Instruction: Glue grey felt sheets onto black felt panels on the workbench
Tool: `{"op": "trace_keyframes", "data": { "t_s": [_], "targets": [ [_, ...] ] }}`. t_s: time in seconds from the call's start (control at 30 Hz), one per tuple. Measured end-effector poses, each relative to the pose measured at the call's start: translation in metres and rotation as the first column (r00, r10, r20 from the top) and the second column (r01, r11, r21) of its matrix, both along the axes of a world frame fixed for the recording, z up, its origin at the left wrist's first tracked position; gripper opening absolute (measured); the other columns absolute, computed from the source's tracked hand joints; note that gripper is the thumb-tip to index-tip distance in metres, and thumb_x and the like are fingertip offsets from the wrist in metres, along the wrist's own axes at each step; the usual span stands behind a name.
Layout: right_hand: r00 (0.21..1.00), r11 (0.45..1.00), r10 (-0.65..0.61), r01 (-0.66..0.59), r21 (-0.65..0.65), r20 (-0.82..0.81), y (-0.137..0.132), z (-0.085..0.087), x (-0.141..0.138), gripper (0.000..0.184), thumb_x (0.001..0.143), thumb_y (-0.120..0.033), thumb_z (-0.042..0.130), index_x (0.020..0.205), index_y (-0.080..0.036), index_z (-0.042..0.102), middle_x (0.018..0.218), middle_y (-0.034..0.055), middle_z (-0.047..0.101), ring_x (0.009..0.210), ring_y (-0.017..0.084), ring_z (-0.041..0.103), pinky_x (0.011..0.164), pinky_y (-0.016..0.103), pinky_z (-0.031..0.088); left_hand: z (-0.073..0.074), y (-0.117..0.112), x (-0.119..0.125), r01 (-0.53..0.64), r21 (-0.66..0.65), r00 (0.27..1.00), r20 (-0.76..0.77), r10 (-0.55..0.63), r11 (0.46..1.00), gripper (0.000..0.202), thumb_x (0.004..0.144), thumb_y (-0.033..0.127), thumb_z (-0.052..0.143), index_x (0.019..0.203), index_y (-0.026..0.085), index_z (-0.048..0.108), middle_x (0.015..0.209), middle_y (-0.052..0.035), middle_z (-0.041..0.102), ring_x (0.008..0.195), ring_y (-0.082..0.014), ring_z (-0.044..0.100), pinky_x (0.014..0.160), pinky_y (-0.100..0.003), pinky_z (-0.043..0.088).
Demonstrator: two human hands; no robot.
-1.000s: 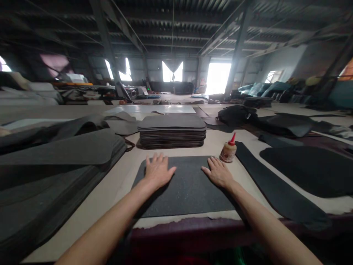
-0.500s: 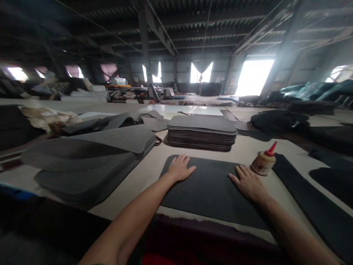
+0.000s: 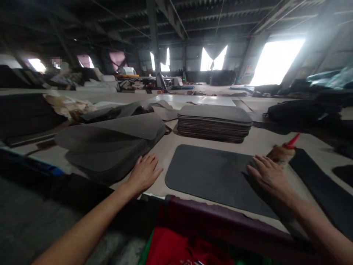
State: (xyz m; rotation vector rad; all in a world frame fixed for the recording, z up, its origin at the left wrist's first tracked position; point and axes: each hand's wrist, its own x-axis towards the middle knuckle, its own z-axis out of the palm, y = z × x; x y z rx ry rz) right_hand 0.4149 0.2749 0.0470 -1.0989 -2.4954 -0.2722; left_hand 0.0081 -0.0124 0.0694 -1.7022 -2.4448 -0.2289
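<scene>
A dark grey sheet with rounded corners (image 3: 209,173) lies flat on the table in front of me. My right hand (image 3: 266,173) is open over its right end, fingers spread, close beside a glue bottle with a red nozzle (image 3: 284,152). My left hand (image 3: 146,171), also open, is off the sheet, between it and the loose pile of larger grey sheets (image 3: 110,147). Its fingertips are near that pile's edge; whether they touch it I cannot tell. Neither hand grips anything.
A neat stack of rounded grey sheets (image 3: 215,123) stands beyond the flat sheet. A long dark strip (image 3: 317,184) lies to the right. Crumpled pale material (image 3: 68,105) sits at the far left. The table's front edge (image 3: 154,195) runs close to me.
My left hand has lifted off the dark sheet and moved left toward the loose pile. My right hand stays near the sheet's right end. The whole view has shifted.
</scene>
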Motion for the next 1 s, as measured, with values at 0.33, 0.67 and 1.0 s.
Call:
{"op": "trace_keyframes", "data": {
  "t_s": [0.33,0.67,1.0],
  "targets": [
    [0.944,0.920,0.303,-0.254,-0.298,0.133,-0.079,-0.025,0.091,0.095,0.082,-0.070,0.062,0.159,-0.021,0.034,0.161,0.0145,0.029,0.145,0.043,0.031,0.111,0.066,0.037,0.007,-0.013,0.059,0.504,-0.126,0.853,0.228,-0.470,0.855,0.089,0.086,0.073,0.055,0.156,0.025,0.029,0.164,-0.0117,0.026,0.152,-0.0349,0.021,0.124,-0.059,0.022],
    [0.914,0.877,0.400,-0.359,-0.319,0.071,-0.109,-0.008,0.109,0.067,0.086,-0.019,0.054,0.149,-0.039,0.048,0.152,-0.0003,0.046,0.136,0.031,0.050,0.107,0.043,0.052,-0.014,-0.048,0.047,0.538,0.009,0.841,-0.072,-0.536,0.843,0.058,0.096,0.037,0.060,0.149,0.041,0.038,0.150,0.0005,0.052,0.135,-0.0262,0.052,0.111,-0.044,0.046],
    [0.930,0.874,0.291,-0.355,-0.333,-0.226,-0.101,0.118,0.084,0.034,0.091,-0.037,0.057,0.121,-0.035,0.073,0.108,0.0029,0.076,0.089,0.030,0.074,0.072,0.032,0.064,0.070,-0.027,0.035,0.436,0.245,0.786,0.366,-0.499,0.866,0.028,0.101,0.035,0.042,0.111,0.032,0.068,0.103,0.0003,0.074,0.093,-0.0167,0.070,0.081,-0.021,0.055]
  ]
}}
